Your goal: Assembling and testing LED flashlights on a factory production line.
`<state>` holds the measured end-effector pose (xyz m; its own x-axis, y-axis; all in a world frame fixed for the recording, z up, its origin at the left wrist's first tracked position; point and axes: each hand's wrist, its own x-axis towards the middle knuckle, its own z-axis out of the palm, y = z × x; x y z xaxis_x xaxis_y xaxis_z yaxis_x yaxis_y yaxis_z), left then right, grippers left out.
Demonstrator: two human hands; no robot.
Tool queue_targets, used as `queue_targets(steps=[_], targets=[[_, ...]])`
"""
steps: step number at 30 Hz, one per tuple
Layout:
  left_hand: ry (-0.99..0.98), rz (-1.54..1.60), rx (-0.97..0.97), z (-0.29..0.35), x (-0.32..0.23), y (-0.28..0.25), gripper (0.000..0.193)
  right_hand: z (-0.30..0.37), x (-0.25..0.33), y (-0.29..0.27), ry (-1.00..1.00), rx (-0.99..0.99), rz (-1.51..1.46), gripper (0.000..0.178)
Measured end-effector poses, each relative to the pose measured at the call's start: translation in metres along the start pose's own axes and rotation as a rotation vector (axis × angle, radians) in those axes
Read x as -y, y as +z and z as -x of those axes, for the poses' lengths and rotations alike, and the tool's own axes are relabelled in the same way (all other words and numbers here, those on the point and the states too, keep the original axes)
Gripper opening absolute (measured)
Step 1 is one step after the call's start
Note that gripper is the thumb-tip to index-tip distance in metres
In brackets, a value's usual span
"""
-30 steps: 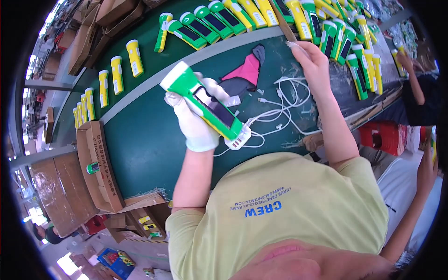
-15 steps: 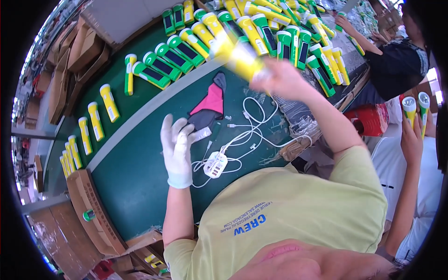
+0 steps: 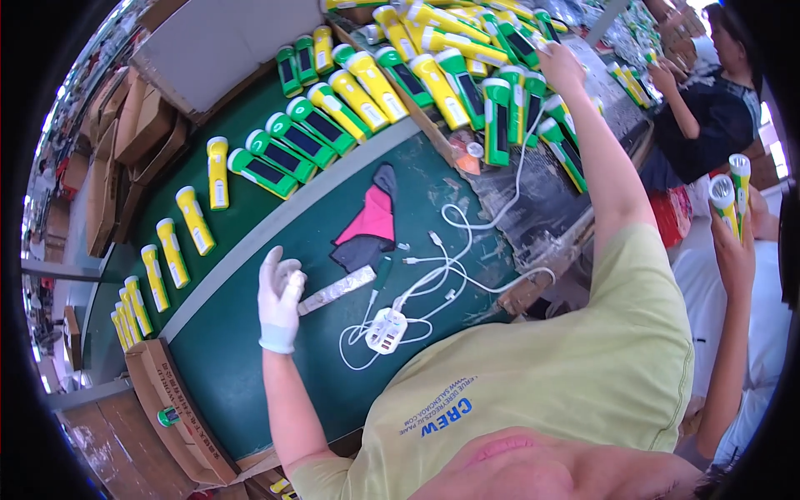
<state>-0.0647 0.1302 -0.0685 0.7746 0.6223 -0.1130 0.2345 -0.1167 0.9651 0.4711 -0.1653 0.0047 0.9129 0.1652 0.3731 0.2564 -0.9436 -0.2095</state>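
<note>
My left hand [image 3: 281, 300], in a white glove, is raised with loosely bent fingers and open, beside one end of a silvery strip [image 3: 340, 288]. A pink and grey cloth [image 3: 372, 218] lies behind that strip. My bare right hand [image 3: 562, 68] reaches into the far-right pile of yellow and green flashlights [image 3: 492, 108]. Its fingers are curled, and what they grip is partly hidden. A white cable [image 3: 522, 167] rises toward this hand, but its upper end is hidden there. Among more white cords on the table sits a white multi-port charger [image 3: 387, 331].
Yellow flashlights [image 3: 194, 221] stand spaced along the green surface at left, and green ones with dark panels [image 3: 302, 140] are grouped further back. A cardboard tray [image 3: 171, 400] is at lower left. Nearby, another person's hand [image 3: 733, 254] holds two flashlights. Another person sits at far right.
My right hand has swung from above the table to the far-right pile; the yellow flashlight no longer shows in it. The white cable now stretches after it. My left hand has drawn leftward.
</note>
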Motion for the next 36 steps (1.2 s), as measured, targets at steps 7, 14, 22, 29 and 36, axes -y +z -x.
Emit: queue_targets(steps=[7,14,22,29,36], targets=[[0.296,-1.024,-0.654,-0.11,0.038,-0.102,0.053,0.169,0.049,-0.021,-0.389,0.277,-0.717,0.042],[-0.092,-1.074,-0.754,-0.16,0.054,-0.095,0.049,0.321,0.109,-0.026,-0.614,0.77,-0.958,0.022],[-0.045,0.319,-0.609,-0.117,0.05,-0.108,0.067,0.322,0.163,-0.029,-1.053,0.633,-1.044,0.016],[0.457,-0.36,-0.316,0.012,-0.02,0.001,0.054,0.332,0.145,-0.021,-0.758,0.765,-1.08,0.028],[0.329,-0.199,0.005,0.072,-0.067,0.026,0.047,0.322,0.136,-0.031,-0.086,1.087,-1.499,0.036]])
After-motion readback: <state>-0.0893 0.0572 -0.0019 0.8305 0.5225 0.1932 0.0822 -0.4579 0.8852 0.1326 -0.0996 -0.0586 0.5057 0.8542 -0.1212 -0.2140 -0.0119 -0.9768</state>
